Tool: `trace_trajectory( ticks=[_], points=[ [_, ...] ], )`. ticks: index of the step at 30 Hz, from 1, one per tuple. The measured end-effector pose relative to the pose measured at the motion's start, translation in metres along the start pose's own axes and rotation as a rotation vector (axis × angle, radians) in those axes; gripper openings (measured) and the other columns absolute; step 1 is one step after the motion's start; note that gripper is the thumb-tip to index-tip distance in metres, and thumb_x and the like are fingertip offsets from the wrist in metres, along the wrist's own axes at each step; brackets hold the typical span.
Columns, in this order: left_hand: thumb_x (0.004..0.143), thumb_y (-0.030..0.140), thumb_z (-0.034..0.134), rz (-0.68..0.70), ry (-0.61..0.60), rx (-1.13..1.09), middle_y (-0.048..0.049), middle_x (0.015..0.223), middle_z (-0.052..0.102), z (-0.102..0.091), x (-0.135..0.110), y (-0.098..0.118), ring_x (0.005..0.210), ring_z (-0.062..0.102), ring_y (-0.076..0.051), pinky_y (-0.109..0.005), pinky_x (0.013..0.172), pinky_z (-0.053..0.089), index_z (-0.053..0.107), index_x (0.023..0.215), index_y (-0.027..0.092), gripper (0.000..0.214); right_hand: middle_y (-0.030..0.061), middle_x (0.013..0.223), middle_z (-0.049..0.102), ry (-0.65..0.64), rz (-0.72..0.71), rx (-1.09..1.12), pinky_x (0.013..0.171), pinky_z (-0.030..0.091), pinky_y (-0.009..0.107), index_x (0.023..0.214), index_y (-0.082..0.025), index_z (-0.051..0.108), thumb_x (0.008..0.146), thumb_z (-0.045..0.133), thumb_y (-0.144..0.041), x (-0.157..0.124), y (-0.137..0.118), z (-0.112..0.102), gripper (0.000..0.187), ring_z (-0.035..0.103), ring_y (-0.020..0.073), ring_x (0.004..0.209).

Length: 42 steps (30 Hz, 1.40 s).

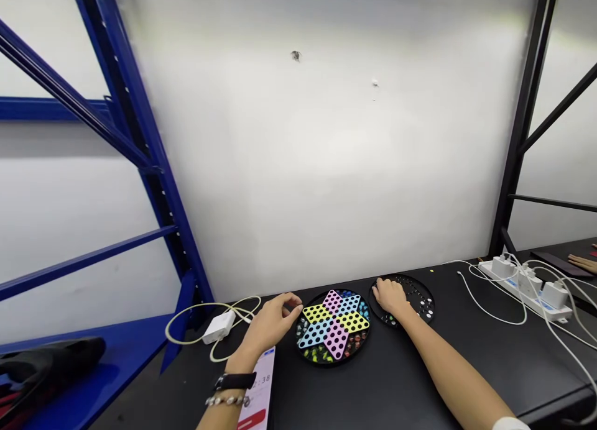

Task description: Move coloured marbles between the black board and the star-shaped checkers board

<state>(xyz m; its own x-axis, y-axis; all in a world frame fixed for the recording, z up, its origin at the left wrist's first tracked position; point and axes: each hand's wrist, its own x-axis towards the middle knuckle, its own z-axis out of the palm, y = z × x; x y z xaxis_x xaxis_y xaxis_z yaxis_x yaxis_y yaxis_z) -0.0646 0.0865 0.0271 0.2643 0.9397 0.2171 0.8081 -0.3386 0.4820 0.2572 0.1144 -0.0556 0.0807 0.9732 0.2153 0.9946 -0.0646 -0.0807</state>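
Note:
A round Chinese checkers board (333, 324) lies on the black table, with a star in pink, yellow and blue and colored marbles around its rim. My left hand (273, 323) hovers at the board's left edge, its fingers curved, a gap between thumb and forefinger, nothing visible in it. To the right is a black round tray (413, 290) with holes, some white pieces and a few dark or green ones. Over this tray's left side, my right hand (390, 296) is bent down with its fingers drawn together. Its fingertips are hidden, as is anything they hold.
A phone (260, 386) showing a timer lies under my left forearm. A white charger (219, 326) with a looped cable is to the left. At right, a power strip (527, 287) carries plugs and loose cables. Blue shelving (153, 169) borders the table's left side.

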Motion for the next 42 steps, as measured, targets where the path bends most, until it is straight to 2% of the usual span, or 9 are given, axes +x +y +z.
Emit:
trace_trajectory(
  ticks=[3,8,13,18,25,30,35,38,42],
  points=[
    [0.083,0.047,0.049,0.003,-0.011,0.007,-0.0026,0.094,0.073,0.0,0.0,0.001,0.078,0.067,-0.02,-0.029,0.069,0.048,0.066,0.089,0.023,0.03,0.0151,0.101,0.07,0.0,0.031,0.075,0.077,0.044,0.031,0.104,-0.014,0.066,0.1,0.035,-0.036,0.002,0.004,-0.002,0.038,0.067,0.0254,0.094],
    [0.083,0.045,0.049,0.009,-0.007,0.023,-0.0019,0.093,0.072,0.0,0.0,0.001,0.079,0.066,-0.019,-0.028,0.07,0.048,0.066,0.089,0.024,0.027,0.0111,0.089,0.071,-0.05,0.118,0.241,0.068,0.043,0.028,0.089,-0.02,0.07,0.103,0.021,-0.04,0.004,0.015,-0.01,0.054,0.068,0.0223,0.084],
    [0.082,0.045,0.05,0.011,-0.016,0.027,-0.002,0.093,0.072,0.0,-0.001,0.003,0.079,0.066,-0.02,-0.028,0.07,0.047,0.066,0.087,0.024,0.027,0.0125,0.096,0.072,-0.048,0.03,0.117,0.076,0.044,0.031,0.092,-0.019,0.07,0.097,0.042,-0.044,-0.002,0.006,-0.011,0.038,0.067,0.0254,0.092],
    [0.083,0.047,0.049,0.003,-0.004,0.035,-0.0027,0.088,0.072,-0.001,-0.001,0.004,0.079,0.066,-0.022,-0.03,0.071,0.047,0.066,0.087,0.024,0.03,0.0102,0.095,0.072,-0.053,-0.046,0.142,0.076,0.043,0.029,0.091,-0.02,0.069,0.1,0.033,-0.046,-0.009,-0.007,-0.015,0.046,0.068,0.0228,0.091],
    [0.082,0.046,0.049,0.006,-0.004,0.019,-0.0023,0.091,0.073,0.0,-0.002,0.007,0.081,0.066,-0.021,-0.029,0.071,0.047,0.066,0.086,0.024,0.027,0.0095,0.093,0.073,-0.073,-0.161,0.087,0.075,0.041,0.029,0.092,-0.021,0.068,0.1,0.03,-0.051,-0.013,-0.008,-0.017,0.048,0.068,0.0235,0.089],
    [0.082,0.046,0.049,0.012,0.005,0.017,-0.0021,0.089,0.073,0.0,-0.002,0.007,0.079,0.066,-0.021,-0.029,0.07,0.047,0.067,0.085,0.024,0.028,0.0084,0.09,0.072,-0.102,-0.221,0.105,0.074,0.041,0.03,0.094,-0.021,0.066,0.096,0.03,-0.063,-0.015,-0.006,-0.023,0.055,0.068,0.025,0.088],
    [0.083,0.045,0.05,0.037,0.005,0.024,-0.0006,0.089,0.072,0.0,-0.001,0.004,0.077,0.066,-0.019,-0.028,0.069,0.047,0.067,0.086,0.024,0.027,0.0082,0.091,0.073,-0.093,-0.231,0.102,0.074,0.042,0.029,0.095,-0.022,0.068,0.097,0.034,-0.059,-0.017,-0.011,-0.023,0.05,0.068,0.0242,0.087],
    [0.084,0.045,0.049,0.034,0.009,0.037,-0.0006,0.088,0.072,0.0,-0.001,0.002,0.077,0.066,-0.019,-0.028,0.069,0.047,0.066,0.086,0.024,0.027,0.0099,0.09,0.074,-0.095,-0.229,0.074,0.075,0.043,0.029,0.085,-0.021,0.072,0.099,0.029,-0.056,-0.015,-0.014,-0.02,0.057,0.068,0.0234,0.087],
    [0.085,0.046,0.049,0.034,0.015,0.038,-0.001,0.085,0.071,0.001,0.0,0.002,0.079,0.065,-0.02,-0.028,0.069,0.046,0.066,0.086,0.024,0.028,0.0126,0.09,0.074,-0.077,-0.214,0.069,0.077,0.043,0.029,0.082,-0.02,0.074,0.097,0.029,-0.059,-0.014,-0.015,-0.014,0.062,0.068,0.0237,0.087]
  ],
)
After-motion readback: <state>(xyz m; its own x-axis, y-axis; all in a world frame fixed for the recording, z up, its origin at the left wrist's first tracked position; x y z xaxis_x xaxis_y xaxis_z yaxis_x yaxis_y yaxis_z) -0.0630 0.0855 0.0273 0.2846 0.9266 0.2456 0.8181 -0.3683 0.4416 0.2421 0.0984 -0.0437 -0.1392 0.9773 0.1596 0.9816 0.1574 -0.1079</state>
